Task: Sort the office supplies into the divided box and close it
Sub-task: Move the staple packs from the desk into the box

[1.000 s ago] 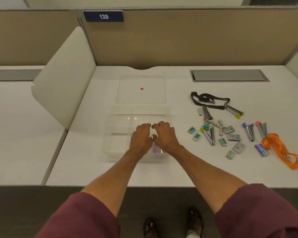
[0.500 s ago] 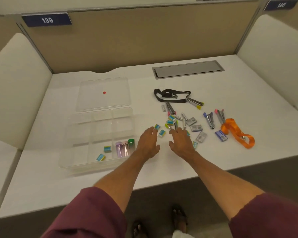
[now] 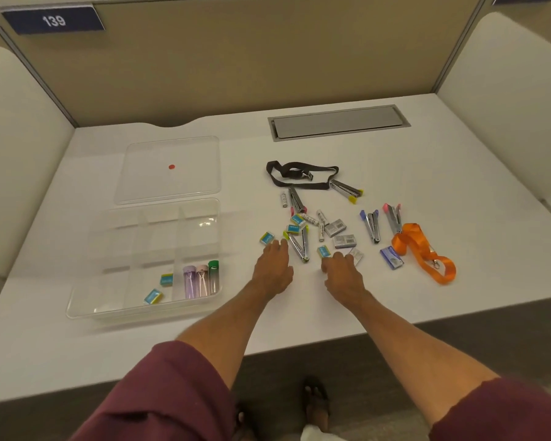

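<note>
The clear divided box (image 3: 77,308) stands at the desk's left, holding two small blue staple boxes (image 3: 153,296) and three tubes (image 3: 201,280) in its near compartments. Its clear lid (image 3: 169,186) with a red dot lies behind it. A scatter of supplies lies to the right. My left hand (image 3: 272,268) lies flat, fingertips just short of a blue staple box (image 3: 267,238). Beside an open stapler (image 3: 298,246), my right hand (image 3: 342,272) reaches with fingertips at another blue staple box (image 3: 324,251) and a white one (image 3: 357,255). Neither hand holds anything.
Further right lie grey staple boxes (image 3: 341,233), batteries (image 3: 321,229), several staplers (image 3: 372,224), a black lanyard (image 3: 299,175), an orange lanyard (image 3: 427,253) and a blue box (image 3: 392,257). A grey cable hatch (image 3: 337,122) is set in the desk behind. Partition walls ring the desk.
Both hands left the box's near compartments, where tubes and staple boxes now lie, and moved right to the scattered supplies. The view swung right.
</note>
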A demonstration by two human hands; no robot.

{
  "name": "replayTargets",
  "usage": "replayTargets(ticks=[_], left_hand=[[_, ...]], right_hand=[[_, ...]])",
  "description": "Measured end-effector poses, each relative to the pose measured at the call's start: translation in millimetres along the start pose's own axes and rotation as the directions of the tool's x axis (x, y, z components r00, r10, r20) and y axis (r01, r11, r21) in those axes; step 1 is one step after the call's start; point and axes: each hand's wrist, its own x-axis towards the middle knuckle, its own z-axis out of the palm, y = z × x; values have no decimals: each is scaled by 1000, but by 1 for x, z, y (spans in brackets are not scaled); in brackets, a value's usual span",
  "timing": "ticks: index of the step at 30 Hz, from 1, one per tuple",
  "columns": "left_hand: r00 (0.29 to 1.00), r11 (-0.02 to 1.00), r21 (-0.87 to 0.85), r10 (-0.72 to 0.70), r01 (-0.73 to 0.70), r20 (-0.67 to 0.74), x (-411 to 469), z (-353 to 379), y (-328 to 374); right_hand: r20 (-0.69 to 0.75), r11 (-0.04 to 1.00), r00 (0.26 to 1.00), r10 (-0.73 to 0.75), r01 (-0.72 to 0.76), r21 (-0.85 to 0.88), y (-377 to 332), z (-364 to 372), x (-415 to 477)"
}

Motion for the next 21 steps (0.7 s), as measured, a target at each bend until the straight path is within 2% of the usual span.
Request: replayTargets(ticks=[3, 8, 15, 21], left_hand=[[999, 998, 42, -44, 45, -32, 2, 4, 3], [997, 991, 113, -73, 73, -5, -4, 10, 0], [991, 999, 37, -10, 15, -137, -12, -20, -16], [953, 996, -88, -20, -7, -301, -30, -68, -57]], right_hand=[[11, 1000, 1000, -17, 17, -9, 3, 0, 5], [-9, 997, 998, -69, 70, 18, 3, -3, 10], [-99, 983, 984, -151, 160, 92, -41, -30, 20], [-159, 939, 941, -300, 321, 123, -118, -50, 24]])
